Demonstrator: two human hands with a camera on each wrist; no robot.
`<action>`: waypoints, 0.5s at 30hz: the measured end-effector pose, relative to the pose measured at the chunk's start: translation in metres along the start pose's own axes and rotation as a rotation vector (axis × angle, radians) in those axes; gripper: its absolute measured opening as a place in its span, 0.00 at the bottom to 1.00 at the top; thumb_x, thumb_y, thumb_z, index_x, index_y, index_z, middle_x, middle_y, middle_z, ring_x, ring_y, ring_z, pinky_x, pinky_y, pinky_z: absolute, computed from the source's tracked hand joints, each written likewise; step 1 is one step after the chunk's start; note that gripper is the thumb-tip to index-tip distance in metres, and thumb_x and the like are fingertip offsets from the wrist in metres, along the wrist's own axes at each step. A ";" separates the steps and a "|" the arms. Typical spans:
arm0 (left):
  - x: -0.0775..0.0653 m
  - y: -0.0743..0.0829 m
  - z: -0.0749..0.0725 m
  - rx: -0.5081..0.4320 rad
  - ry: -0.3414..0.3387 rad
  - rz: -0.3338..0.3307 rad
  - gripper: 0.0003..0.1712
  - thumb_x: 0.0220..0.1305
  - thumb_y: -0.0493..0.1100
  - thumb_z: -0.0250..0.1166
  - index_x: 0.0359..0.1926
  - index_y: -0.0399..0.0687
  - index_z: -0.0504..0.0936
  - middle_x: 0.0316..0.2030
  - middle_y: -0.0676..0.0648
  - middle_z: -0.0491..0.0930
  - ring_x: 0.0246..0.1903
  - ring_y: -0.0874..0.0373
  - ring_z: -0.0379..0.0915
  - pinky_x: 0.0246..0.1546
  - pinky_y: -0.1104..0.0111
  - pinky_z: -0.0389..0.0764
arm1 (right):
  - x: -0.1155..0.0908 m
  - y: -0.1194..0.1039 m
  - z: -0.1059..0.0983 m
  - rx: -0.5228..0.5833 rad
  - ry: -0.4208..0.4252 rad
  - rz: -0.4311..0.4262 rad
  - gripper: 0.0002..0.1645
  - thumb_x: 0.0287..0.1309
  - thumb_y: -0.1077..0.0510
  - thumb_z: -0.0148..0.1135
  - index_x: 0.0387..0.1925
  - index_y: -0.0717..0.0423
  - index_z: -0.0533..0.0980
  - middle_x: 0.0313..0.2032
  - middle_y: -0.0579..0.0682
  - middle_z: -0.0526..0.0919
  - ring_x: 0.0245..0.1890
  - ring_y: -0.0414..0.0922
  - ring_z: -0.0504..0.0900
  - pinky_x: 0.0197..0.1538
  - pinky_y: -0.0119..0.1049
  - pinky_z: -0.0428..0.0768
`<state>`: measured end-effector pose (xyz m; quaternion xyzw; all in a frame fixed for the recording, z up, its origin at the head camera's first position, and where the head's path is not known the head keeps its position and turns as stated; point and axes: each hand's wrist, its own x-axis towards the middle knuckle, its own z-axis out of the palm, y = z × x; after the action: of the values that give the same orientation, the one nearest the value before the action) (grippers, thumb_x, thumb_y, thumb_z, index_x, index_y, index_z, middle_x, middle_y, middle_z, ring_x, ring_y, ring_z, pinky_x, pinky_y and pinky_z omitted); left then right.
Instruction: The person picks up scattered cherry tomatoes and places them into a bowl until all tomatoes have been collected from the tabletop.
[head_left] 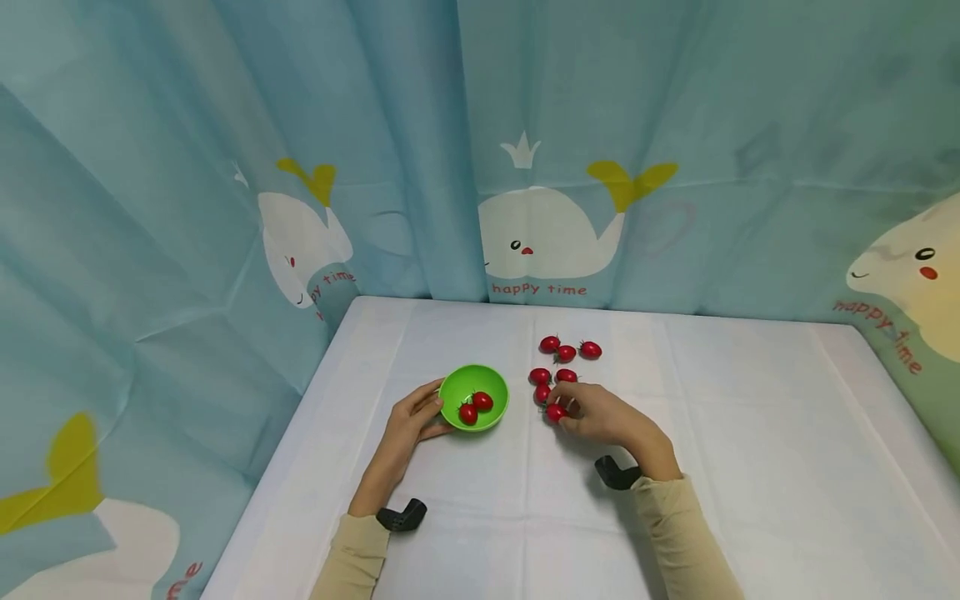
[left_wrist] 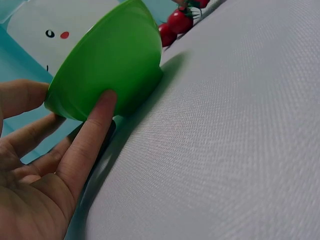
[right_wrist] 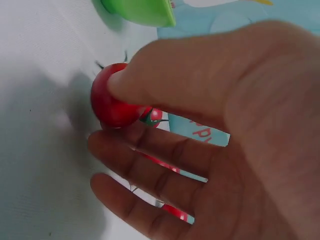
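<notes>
A small green bowl (head_left: 472, 380) stands on the white cloth, with two cherry tomatoes (head_left: 482, 402) lying inside it. My left hand (head_left: 406, 427) holds the bowl from its left side; in the left wrist view one straight digit presses its outer wall while another fingertip is at the rim. To the bowl's right, my right hand (head_left: 606, 417) pinches a red cherry tomato (right_wrist: 106, 102) between thumb and forefinger, close over the cloth. The other fingers of that hand extend beside it. Several more cherry tomatoes (head_left: 540, 377) lie loosely grouped just beyond the right hand.
Farther back on the table (head_left: 750, 433), three cherry tomatoes (head_left: 591, 350) lie close together. A blue curtain (head_left: 420, 125) printed with whales hangs behind the table's far edge and along its left side. Each wrist wears a black device (head_left: 402, 515).
</notes>
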<state>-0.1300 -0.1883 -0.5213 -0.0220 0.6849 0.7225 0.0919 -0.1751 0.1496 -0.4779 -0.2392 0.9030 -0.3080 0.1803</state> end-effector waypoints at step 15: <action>0.002 0.002 0.000 0.006 0.005 -0.022 0.26 0.80 0.43 0.57 0.75 0.46 0.71 0.70 0.37 0.74 0.64 0.49 0.78 0.53 0.63 0.91 | 0.006 -0.015 0.004 0.173 0.023 -0.119 0.14 0.71 0.55 0.63 0.56 0.44 0.81 0.45 0.41 0.86 0.47 0.41 0.82 0.56 0.40 0.86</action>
<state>-0.1319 -0.1880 -0.5192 -0.0310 0.6871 0.7192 0.0980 -0.1729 0.1340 -0.4726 -0.2725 0.8592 -0.3977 0.1714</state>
